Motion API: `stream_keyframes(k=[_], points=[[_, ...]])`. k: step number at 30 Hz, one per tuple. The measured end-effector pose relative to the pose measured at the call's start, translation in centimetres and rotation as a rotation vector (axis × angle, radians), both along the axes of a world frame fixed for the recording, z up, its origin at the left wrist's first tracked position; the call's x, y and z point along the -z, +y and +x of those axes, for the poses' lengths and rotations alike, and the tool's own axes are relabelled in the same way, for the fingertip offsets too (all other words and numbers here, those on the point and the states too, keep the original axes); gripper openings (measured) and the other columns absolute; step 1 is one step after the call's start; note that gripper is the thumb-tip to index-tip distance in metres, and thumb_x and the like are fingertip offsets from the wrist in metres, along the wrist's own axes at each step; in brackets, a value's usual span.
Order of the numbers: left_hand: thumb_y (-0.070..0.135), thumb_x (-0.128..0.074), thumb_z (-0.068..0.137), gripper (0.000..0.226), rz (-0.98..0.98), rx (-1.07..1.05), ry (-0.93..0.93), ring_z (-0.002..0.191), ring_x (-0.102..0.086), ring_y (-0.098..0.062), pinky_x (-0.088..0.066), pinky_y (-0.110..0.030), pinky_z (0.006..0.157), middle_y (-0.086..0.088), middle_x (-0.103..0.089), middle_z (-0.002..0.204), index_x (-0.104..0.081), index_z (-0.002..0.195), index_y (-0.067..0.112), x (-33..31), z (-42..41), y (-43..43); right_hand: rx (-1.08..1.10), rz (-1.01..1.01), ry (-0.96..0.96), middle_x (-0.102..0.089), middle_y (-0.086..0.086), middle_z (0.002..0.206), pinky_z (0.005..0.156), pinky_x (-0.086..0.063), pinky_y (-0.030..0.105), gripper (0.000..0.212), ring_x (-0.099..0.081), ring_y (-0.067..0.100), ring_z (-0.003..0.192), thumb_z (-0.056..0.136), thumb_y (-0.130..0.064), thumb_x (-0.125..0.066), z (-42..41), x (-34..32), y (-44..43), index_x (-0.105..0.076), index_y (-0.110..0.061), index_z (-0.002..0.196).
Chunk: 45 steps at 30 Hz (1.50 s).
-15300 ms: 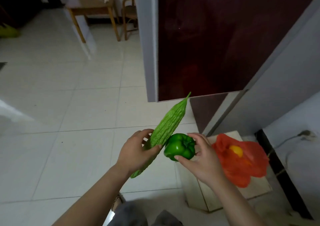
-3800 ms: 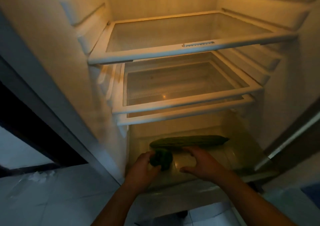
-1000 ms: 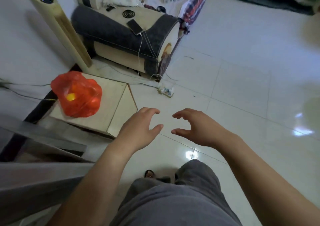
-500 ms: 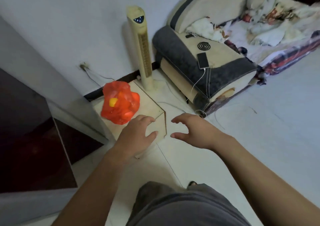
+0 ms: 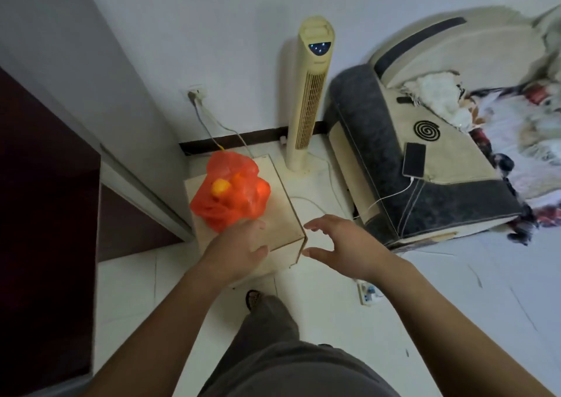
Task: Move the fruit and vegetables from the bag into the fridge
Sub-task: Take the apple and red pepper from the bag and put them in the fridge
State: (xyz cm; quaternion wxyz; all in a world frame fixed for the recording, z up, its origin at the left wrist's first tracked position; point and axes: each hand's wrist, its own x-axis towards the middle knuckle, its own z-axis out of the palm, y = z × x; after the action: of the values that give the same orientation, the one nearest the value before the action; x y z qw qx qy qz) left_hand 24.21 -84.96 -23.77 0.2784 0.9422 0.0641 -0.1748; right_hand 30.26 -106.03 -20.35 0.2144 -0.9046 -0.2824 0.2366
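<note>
Bag (image 5: pixel 230 196), centre left: thin translucent orange-red plastic, crinkled, slight sheen. Surface (image 5: pixel 282 214) under it: pale plywood, bare, matt, ply edge visible at the near corner. Floor (image 5: pixel 455 305): white tile, smooth, faint sheen. Tower fan (image 5: pixel 309 93), top centre: cream plastic, smooth. Sofa (image 5: pixel 379 153), right: dark grey and beige cloth, matt, textured. Phone (image 5: pixel 413 159) on it: glossy black. Fridge door (image 5: pixel 45 214), left edge: dark maroon, smooth. Trousers (image 5: pixel 288 366): grey matt cloth.
</note>
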Motion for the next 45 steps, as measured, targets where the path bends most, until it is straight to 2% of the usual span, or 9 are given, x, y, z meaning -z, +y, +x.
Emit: stream_keyframes(k=[8, 16, 21, 25, 30, 34, 37, 42, 45], points=[[0.031, -0.054, 0.089, 0.043, -0.042, 0.074, 0.031, 0.121, -0.045, -0.02, -0.037, -0.031, 0.099, -0.003, -0.047, 0.133, -0.046, 0.129, 0.019, 0.3, 11.2, 2.8, -0.011, -0.1, 0.02, -0.051, -0.01, 0.131, 0.092, -0.04, 0.02, 0.052, -0.049, 0.007, 0.113, 0.084, -0.05, -0.058, 9.7, 0.6, 3.6, -0.046, -0.03, 0.13], [0.04, -0.055, 0.089, 0.046, 0.002, -0.283, 0.11, 0.117, -0.048, -0.018, -0.043, -0.031, 0.09, 0.003, -0.045, 0.135, -0.043, 0.131, 0.026, 2.0, 12.2, 10.4, -0.28, -0.116, 0.123, -0.049, -0.009, 0.133, 0.094, -0.037, 0.02, 0.053, -0.047, 0.006, 0.115, 0.083, -0.046, -0.061, 17.6, 2.8, 12.0, -0.045, -0.029, 0.13], [0.041, -0.055, 0.089, 0.046, 0.016, -0.555, 0.12, 0.118, -0.05, -0.017, -0.046, -0.039, 0.094, 0.004, -0.044, 0.138, -0.043, 0.131, 0.029, 2.5, 12.3, 11.6, -0.61, -0.103, 0.245, -0.057, 0.0, 0.122, 0.088, -0.04, 0.019, 0.034, -0.053, 0.013, 0.107, 0.09, -0.029, -0.058, 22.8, 3.0, 18.3, -0.054, -0.016, 0.121], [0.039, -0.055, 0.088, 0.044, -0.002, -0.753, 0.115, 0.115, -0.052, -0.016, -0.047, -0.037, 0.092, 0.005, -0.047, 0.135, -0.044, 0.13, 0.029, 3.3, 13.3, 10.8, -0.804, -0.132, 0.248, -0.051, -0.001, 0.13, 0.091, -0.036, 0.02, 0.045, -0.049, 0.015, 0.116, 0.089, -0.035, -0.059, 27.0, 4.9, 21.7, -0.046, -0.021, 0.13], [0.039, -0.055, 0.089, 0.042, -0.016, -0.901, 0.098, 0.114, -0.052, -0.016, -0.046, -0.037, 0.091, 0.005, -0.048, 0.132, -0.046, 0.129, 0.028, 7.2, 15.0, 10.1, -0.941, -0.119, 0.189, -0.049, 0.0, 0.13, 0.091, -0.04, 0.028, 0.051, -0.049, 0.018, 0.116, 0.084, -0.039, -0.062, 31.1, 10.1, 25.3, -0.046, -0.023, 0.13], [0.034, -0.057, 0.088, 0.045, -0.023, -1.017, 0.056, 0.117, -0.052, -0.021, -0.045, -0.036, 0.094, 0.001, -0.049, 0.133, -0.047, 0.131, 0.023, 11.8, 15.9, 10.9, -0.986, -0.037, 0.096, -0.037, 0.005, 0.142, 0.103, -0.034, 0.038, 0.059, -0.035, 0.026, 0.129, 0.084, -0.041, -0.061, 31.8, 15.1, 28.9, -0.04, -0.021, 0.135], [0.03, -0.058, 0.088, 0.049, 0.029, -1.153, -0.039, 0.118, -0.049, -0.021, -0.041, -0.03, 0.094, 0.001, -0.045, 0.136, -0.044, 0.134, 0.023, 15.1, 16.5, 11.8, -1.038, 0.046, 0.02, -0.035, 0.011, 0.145, 0.108, -0.031, 0.045, 0.065, -0.03, 0.032, 0.134, 0.083, -0.056, -0.044, 31.1, 19.5, 31.2, -0.039, -0.021, 0.137], [0.045, -0.043, 0.087, 0.053, 0.003, -1.165, -0.021, 0.125, -0.044, -0.022, -0.041, -0.037, 0.102, 0.003, -0.041, 0.142, -0.037, 0.137, 0.029, 21.9, 16.8, 12.0, -1.131, -0.107, 0.035, -0.018, 0.004, 0.155, 0.113, -0.018, 0.051, 0.08, -0.013, 0.026, 0.143, 0.078, -0.071, -0.013, 30.2, 29.2, 32.7, -0.019, -0.028, 0.146], [0.053, -0.033, 0.088, 0.061, 0.018, -1.143, 0.104, 0.134, -0.035, -0.024, -0.036, -0.041, 0.108, 0.0, -0.03, 0.151, -0.029, 0.143, 0.025, 26.1, 16.7, 12.5, -1.101, -0.199, 0.139, -0.011, 0.001, 0.157, 0.116, -0.015, 0.044, 0.078, -0.007, 0.021, 0.144, 0.085, -0.07, -0.023, 30.5, 33.0, 33.4, -0.012, -0.026, 0.148]])
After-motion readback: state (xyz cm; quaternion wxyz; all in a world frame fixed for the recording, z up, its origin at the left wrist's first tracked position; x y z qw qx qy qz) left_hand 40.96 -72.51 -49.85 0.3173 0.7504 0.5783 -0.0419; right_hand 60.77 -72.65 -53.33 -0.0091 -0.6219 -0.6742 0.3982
